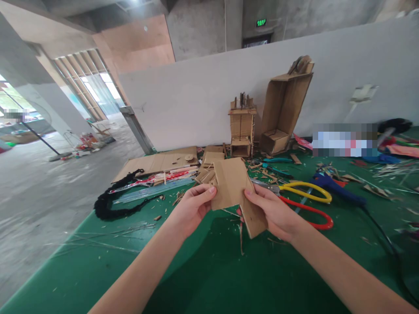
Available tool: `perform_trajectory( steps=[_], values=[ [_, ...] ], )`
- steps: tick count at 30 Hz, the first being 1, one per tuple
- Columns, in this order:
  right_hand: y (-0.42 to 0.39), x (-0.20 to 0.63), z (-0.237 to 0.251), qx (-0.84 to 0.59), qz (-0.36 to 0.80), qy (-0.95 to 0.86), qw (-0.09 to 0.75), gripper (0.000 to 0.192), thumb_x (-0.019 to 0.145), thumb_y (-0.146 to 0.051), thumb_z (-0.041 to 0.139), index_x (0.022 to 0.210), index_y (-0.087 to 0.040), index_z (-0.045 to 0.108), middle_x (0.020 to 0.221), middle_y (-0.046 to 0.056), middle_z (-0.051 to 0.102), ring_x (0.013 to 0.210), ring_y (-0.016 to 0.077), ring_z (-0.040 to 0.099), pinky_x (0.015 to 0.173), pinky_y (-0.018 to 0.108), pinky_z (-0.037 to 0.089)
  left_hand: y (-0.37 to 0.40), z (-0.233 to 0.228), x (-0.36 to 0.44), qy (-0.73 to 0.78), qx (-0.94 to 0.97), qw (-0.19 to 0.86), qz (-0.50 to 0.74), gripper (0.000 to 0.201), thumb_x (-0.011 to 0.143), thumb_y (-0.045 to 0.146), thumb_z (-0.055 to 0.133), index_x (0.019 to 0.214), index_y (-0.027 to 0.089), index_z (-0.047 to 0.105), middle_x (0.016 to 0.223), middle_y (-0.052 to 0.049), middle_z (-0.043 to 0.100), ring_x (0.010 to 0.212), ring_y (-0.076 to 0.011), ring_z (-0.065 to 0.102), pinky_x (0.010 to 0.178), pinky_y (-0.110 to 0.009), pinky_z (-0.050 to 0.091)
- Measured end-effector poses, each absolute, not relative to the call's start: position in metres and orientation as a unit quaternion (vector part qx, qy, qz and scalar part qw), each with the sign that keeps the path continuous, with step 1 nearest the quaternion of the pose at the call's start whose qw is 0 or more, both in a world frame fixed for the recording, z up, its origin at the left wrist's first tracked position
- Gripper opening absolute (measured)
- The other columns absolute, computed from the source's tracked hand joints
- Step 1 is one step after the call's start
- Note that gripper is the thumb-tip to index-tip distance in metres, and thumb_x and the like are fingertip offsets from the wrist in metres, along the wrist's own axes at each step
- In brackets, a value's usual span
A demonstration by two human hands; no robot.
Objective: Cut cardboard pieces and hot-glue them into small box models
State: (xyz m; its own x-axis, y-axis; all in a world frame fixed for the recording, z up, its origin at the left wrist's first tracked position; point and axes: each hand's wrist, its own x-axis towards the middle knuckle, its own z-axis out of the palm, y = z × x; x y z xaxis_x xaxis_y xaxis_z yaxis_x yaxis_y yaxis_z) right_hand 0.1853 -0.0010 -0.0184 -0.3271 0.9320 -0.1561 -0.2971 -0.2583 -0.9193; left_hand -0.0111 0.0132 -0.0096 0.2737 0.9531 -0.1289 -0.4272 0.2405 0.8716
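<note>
Now it's a two-handed grip: the left hand point(195, 204) pinches the flat brown cardboard point(231, 183) by its left edge, the right hand point(274, 211) clamps its right side, bang at mid-frame. Yellow-and-red-handled scissors point(307, 185) lie right of centre, black yarn point(104, 208) curls centre left, a small cardboard tower point(240, 126) stands above the middle.

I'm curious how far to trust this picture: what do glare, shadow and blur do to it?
In the head view, glare washes out the far-left window; a dark shadow lies on the green tabletop between the forearms; scraps at the right edge look smeared; the cardboard piece and both hands, left and right, look fairly clear.
</note>
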Motion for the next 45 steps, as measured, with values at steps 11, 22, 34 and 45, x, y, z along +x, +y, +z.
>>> perform_trajectory(
  steps=[11,22,34,45],
  values=[
    [-0.003,0.168,-0.031,-0.415,0.522,-0.514,0.540,0.040,0.086,-0.045,0.050,0.118,-0.022,0.050,0.108,0.007,0.065,0.095,0.0220,0.063,0.078,0.036,0.051,0.007,-0.011,0.003,0.415,0.510,0.567,0.496,0.034,0.068,0.025,0.072,0.099,0.018,0.059,0.095,-0.004,0.067,0.080,-0.0147,0.062,0.069,-0.026,0.048],
    [0.015,0.265,-0.013,-0.664,-0.030,-0.746,-0.042,0.024,0.081,-0.017,0.044,0.094,-0.009,0.063,0.098,0.022,0.063,0.093,0.0349,0.061,0.074,0.044,0.044,0.023,0.009,-0.034,0.464,0.587,0.419,0.513,0.026,0.078,0.037,0.061,0.094,0.016,0.059,0.093,-0.004,0.067,0.079,-0.0153,0.062,0.072,-0.028,0.047],
    [0.040,0.285,-0.017,-0.690,0.050,-0.718,-0.075,0.033,0.068,-0.024,0.058,0.098,-0.009,0.055,0.097,0.021,0.062,0.086,0.0329,0.062,0.064,0.035,0.044,0.024,-0.025,-0.031,0.583,0.772,0.075,0.241,0.032,0.091,0.034,0.038,0.119,0.020,0.041,0.085,-0.003,0.070,0.075,-0.0215,0.065,0.061,-0.027,0.039],
    [0.018,0.295,-0.004,-0.639,0.003,-0.764,0.088,0.027,0.076,-0.032,0.054,0.098,-0.016,0.047,0.099,0.019,0.061,0.078,0.0273,0.063,0.061,0.034,0.040,0.023,-0.045,-0.026,0.574,0.785,-0.150,0.180,0.034,0.093,0.034,0.030,0.085,0.015,0.056,0.075,-0.010,0.068,0.075,-0.0225,0.063,0.076,-0.036,0.034]
  ],
)
